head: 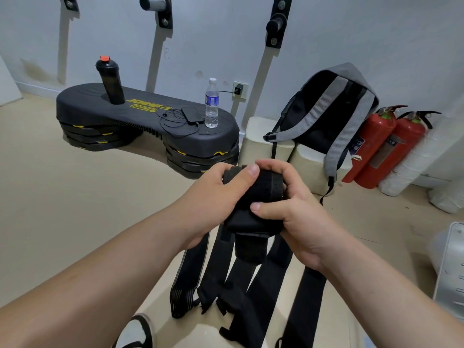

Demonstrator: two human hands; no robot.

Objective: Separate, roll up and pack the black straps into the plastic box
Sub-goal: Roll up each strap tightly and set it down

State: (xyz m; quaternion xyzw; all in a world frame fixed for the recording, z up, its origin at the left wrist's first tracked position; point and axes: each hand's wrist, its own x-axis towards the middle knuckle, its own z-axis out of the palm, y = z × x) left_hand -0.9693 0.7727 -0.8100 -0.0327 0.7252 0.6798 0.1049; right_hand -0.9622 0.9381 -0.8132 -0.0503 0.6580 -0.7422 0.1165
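Step platform on floor, far left. Left hand grips black straps bunched mid-frame, thumb on top; loose ends hang below. Right hand grips the same bunch. Backpack right, against wall.

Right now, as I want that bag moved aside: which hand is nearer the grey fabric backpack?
Right. The right hand holds the bundle of black straps on the side towards the grey fabric backpack; the left hand holds the bundle's opposite side, farther away.
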